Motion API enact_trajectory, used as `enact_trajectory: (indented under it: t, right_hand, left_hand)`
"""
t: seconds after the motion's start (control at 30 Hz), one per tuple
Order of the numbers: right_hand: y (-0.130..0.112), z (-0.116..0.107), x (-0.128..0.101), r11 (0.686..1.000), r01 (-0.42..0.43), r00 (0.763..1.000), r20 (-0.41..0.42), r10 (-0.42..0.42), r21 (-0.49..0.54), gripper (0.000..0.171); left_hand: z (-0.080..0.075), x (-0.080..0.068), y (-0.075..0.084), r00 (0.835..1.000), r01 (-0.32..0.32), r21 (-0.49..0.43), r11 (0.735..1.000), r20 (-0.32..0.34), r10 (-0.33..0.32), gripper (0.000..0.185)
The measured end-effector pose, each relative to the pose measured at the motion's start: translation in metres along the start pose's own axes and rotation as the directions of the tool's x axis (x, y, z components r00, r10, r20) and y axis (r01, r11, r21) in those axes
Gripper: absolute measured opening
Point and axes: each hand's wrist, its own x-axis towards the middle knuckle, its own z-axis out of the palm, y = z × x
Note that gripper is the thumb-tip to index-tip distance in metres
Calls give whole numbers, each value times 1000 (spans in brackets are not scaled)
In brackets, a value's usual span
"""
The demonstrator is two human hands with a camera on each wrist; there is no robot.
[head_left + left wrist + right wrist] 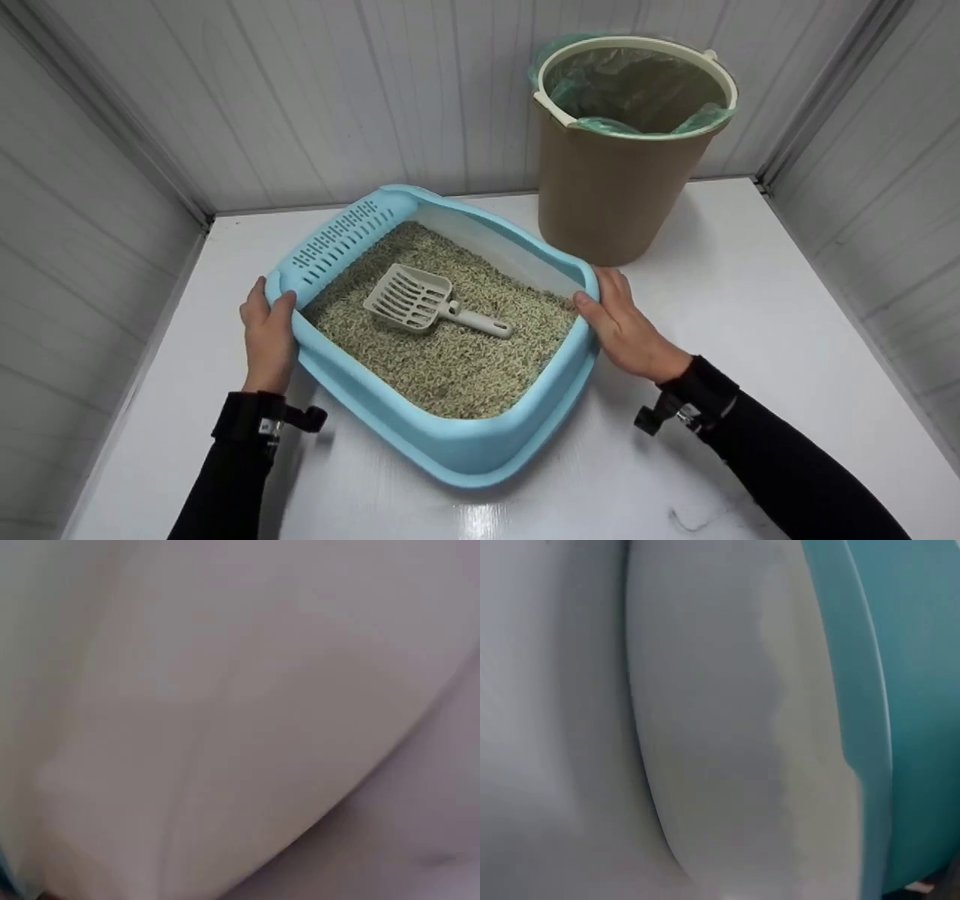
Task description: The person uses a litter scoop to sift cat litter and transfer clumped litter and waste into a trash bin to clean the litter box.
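A blue-rimmed litter box (480, 448) stands at an angle on the white table, part filled with pale brown pellet litter (469, 379). On the litter lies a grey slotted litter scoop (448, 308), its handle pointing right. My left hand (268, 341) grips the box's left corner, thumb over the rim beside the perforated step (349, 236). At the right corner my right hand (634, 334) holds the rim, thumb on top and fingers outside. The right wrist view shows the box's pale lower wall (705, 720) and blue rim (859, 690); the left wrist view is blurred.
Behind the box at the right stands a tall brown bin (615, 195) lined with a green bag (600, 126). White panelled walls (300, 97) enclose the white table (757, 315) at the back and both sides.
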Motion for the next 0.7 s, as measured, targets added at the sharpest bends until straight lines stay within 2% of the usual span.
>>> enact_trajectory:
  t: [0.07, 0.13, 0.2, 0.27, 0.37, 0.47, 0.53, 0.6, 0.7]
  right_hand:
    - [1, -4, 0, 998, -54, 998, -18, 55, 31, 59]
    - [-5, -2, -11, 993, -107, 993, -48, 109, 47, 61]
    - [-18, 5, -32, 989, -143, 986, -81, 146, 47, 64]
    - [-33, 16, -59, 989, -145, 986, -81, 145, 14, 70]
    - [-50, 37, -95, 996, -51, 997, -57, 47, -73, 94]
    - [-54, 58, -112, 986, 68, 995, -58, -77, -155, 117]
    - [-50, 67, -112, 975, 129, 986, -78, -144, -179, 126]
    - [-42, 70, -106, 967, 176, 977, -88, -195, -183, 127]
    - [-27, 60, -89, 957, 238, 966, -61, -251, -163, 126]
  left_hand:
    - [0, -15, -3, 1000, 2, 15, 1000, -13, -1, 84]
    - [-8, -27, -5, 1000, 21, 42, 999, 13, -22, 88]
    - [-20, -32, -7, 997, 47, 49, 998, 65, -50, 90]
    - [-34, -29, -9, 991, 65, 49, 997, 117, -70, 93]
    - [-49, -15, -11, 987, 39, 21, 999, 154, -42, 92]
    - [-56, -4, -17, 982, 17, -35, 999, 188, -10, 84]
    - [-56, -3, -23, 980, 31, -101, 994, 200, -10, 78]
    - [-55, -7, -29, 978, 44, -154, 987, 209, -11, 73]
    - [-55, -19, -35, 987, 29, -176, 984, 162, 0, 64]
